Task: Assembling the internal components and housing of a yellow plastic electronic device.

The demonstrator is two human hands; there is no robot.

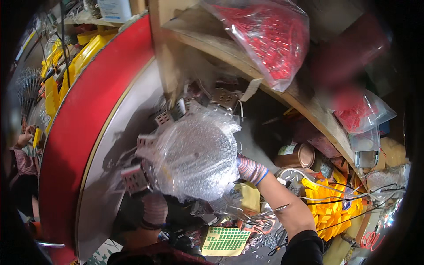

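Note:
A large round bundle in clear bubble wrap (194, 154) fills the middle of the view, raised in front of me. My right hand (251, 170), in a striped knit glove, grips its right side, with the fingertips hidden behind the wrap. At the lower left, my left hand (154, 210), gloved alike, holds the bundle from below; its fingers are mostly covered. Several slotted metal pieces stick out along the bundle's left and upper edge, among them a pale box-shaped one (135, 179) and a darker one (224, 98).
A curved red panel (84, 137) stands at left; beyond it is another person's hand (25, 136). Overhead runs a wooden shelf (304, 104) bearing a bag of red parts (276, 42). Yellow pieces (333, 205), a copper-coloured can (304, 155) and a green-dotted sheet (226, 241) lie around.

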